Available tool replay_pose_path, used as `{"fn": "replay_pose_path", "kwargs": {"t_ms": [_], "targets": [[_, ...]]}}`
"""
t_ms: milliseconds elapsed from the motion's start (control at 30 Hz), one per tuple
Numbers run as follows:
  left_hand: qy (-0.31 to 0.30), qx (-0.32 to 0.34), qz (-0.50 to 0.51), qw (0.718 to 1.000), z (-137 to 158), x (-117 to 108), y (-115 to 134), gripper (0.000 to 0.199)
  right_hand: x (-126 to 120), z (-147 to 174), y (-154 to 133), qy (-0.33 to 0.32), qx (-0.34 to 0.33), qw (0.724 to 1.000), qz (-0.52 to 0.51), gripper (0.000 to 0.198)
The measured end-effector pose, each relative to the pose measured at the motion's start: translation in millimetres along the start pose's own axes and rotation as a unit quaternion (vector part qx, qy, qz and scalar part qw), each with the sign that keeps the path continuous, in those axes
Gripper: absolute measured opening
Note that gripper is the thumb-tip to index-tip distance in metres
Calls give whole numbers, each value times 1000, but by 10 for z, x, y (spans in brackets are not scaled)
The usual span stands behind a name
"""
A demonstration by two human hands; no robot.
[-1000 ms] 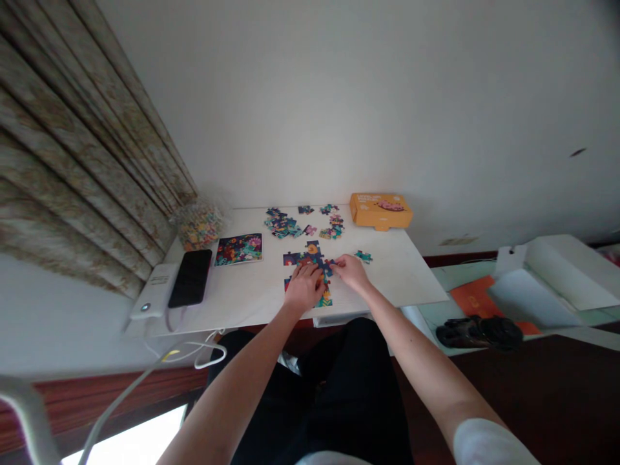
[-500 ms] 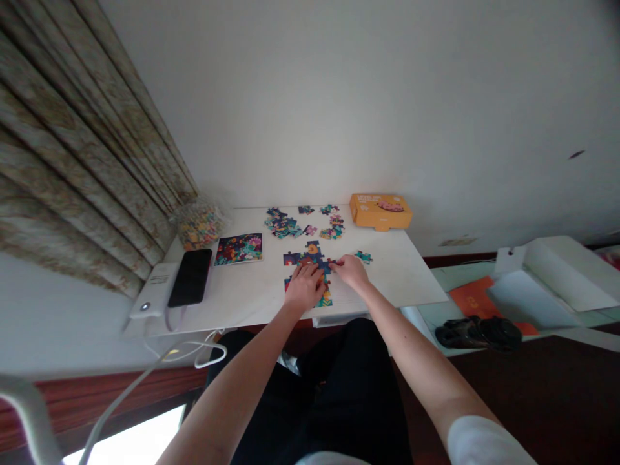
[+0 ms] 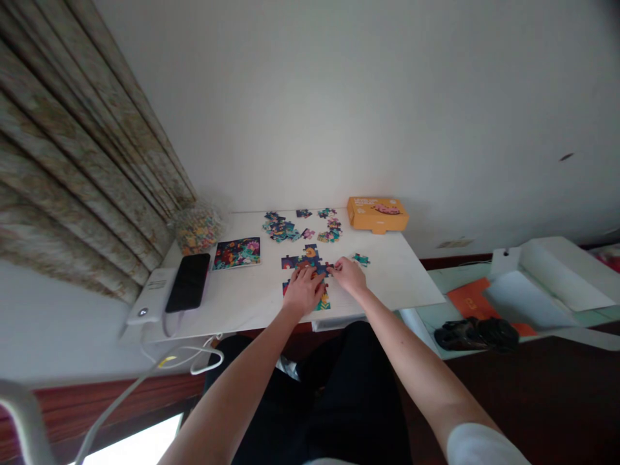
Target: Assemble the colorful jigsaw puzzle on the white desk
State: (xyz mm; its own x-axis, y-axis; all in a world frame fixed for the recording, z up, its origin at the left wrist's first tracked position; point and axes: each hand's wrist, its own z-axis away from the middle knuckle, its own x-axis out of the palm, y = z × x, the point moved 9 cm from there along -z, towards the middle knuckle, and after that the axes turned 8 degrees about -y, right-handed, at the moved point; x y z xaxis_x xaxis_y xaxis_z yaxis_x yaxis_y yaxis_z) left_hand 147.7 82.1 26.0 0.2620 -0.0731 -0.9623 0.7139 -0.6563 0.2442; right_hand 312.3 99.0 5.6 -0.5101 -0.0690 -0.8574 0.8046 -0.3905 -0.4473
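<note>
A partly joined colourful jigsaw puzzle (image 3: pixel 305 259) lies on the white table (image 3: pixel 387 278). My left hand (image 3: pixel 303 290) rests flat on its lower part, fingers spread, covering several pieces. My right hand (image 3: pixel 347 275) sits at the puzzle's right edge, its fingertips pinching a small puzzle piece (image 3: pixel 331 265) against the joined part. A single loose piece (image 3: pixel 360 259) lies just right of my right hand. Several loose pieces (image 3: pixel 283 227) are scattered at the back of the table.
An orange box (image 3: pixel 376 214) stands at the back right. A picture card (image 3: pixel 237 252), a black phone (image 3: pixel 188 281) on a white power bank, and a bag of pieces (image 3: pixel 196 226) lie at the left by the curtain. Dark shoes (image 3: pixel 477 334) sit on a lower surface at right.
Both hands stay on the puzzle with only slight finger shifts; the view has tilted a little, moving the table down in the picture.
</note>
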Motion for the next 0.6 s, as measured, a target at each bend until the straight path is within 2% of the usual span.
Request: {"fn": "replay_pose_path", "kwargs": {"t_ms": [233,333,467,600], "targets": [[11,3,-9,1000,-17,27,11,31,55,223,-75,91,-41,995,17,22],[23,6,14,1000,-23,8,-19,29,76,286,-107,108,-62,992,6,23],[72,14,68,995,106,-159,-205,33,54,253,-26,110,-55,992,-33,25],[115,0,24,993,352,-315,-469,33,-62,-8,56,109,-60,991,-58,24]]}}
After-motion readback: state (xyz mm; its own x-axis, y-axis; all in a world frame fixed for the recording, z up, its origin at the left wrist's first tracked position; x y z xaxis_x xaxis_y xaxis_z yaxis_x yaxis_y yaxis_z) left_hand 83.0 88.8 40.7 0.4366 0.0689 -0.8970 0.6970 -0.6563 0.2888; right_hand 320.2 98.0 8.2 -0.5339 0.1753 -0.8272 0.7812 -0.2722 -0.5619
